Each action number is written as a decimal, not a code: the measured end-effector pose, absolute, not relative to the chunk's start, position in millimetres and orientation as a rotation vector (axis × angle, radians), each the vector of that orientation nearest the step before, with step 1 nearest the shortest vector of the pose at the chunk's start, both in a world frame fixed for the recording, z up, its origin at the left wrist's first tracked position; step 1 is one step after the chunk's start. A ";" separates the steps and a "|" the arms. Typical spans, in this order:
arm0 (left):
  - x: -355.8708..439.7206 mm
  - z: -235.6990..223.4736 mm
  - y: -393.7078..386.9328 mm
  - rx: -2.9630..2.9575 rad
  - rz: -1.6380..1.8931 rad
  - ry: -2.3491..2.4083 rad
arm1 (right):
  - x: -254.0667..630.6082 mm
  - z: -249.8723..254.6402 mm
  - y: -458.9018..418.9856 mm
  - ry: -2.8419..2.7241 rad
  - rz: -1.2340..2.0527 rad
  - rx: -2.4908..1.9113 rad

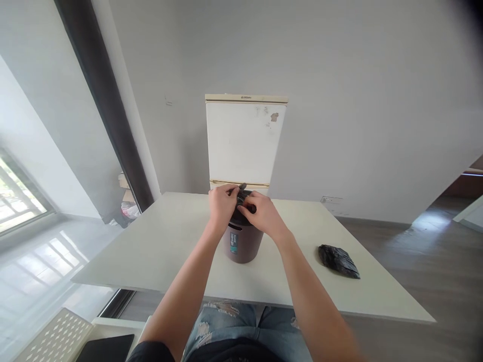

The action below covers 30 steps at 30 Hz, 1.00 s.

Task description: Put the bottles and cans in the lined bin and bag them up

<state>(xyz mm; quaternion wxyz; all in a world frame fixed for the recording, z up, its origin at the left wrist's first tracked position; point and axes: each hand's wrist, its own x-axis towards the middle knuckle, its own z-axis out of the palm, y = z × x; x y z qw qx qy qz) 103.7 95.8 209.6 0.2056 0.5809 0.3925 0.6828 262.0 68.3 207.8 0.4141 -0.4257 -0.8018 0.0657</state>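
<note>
A brownish-purple trash can [247, 246] with a teal label stands upright on the white table in front of me. Over its mouth, my left hand [224, 203] pinches one part of a black plastic bag [243, 195]. My right hand [259, 212] grips the same bag from the other side, its fingers curled. Dark plastic also shows inside the can's rim, though my hands hide much of it. On the table to the right lies a folded bundle of black plastic bags [338, 261], apart from both hands.
The white table [181, 241] spreads out on both sides of the can. Behind it stands a white refrigerator [243, 146] against a grey wall. At the lower left are a perforated light-coloured panel [56, 337] and a flat black object [107, 348]. A window lies far left.
</note>
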 end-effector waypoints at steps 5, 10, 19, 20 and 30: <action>99.6 220.0 95.3 1.878 1.694 1.285 | 253.9 195.7 60.9 -2.038 -0.267 -1.232; 92.2 231.1 94.5 2.193 1.392 1.178 | 258.6 200.8 69.9 -2.086 -0.164 -1.197; 83.3 217.6 111.2 1.740 1.664 1.200 | 275.5 216.8 84.8 -1.952 -0.005 -1.042; 80.2 213.1 113.3 1.702 1.694 1.245 | 279.0 215.1 85.2 -1.942 -0.018 -1.073; 50.3 175.8 129.9 1.482 1.932 1.353 | 312.0 178.0 64.4 -1.793 -0.026 -1.339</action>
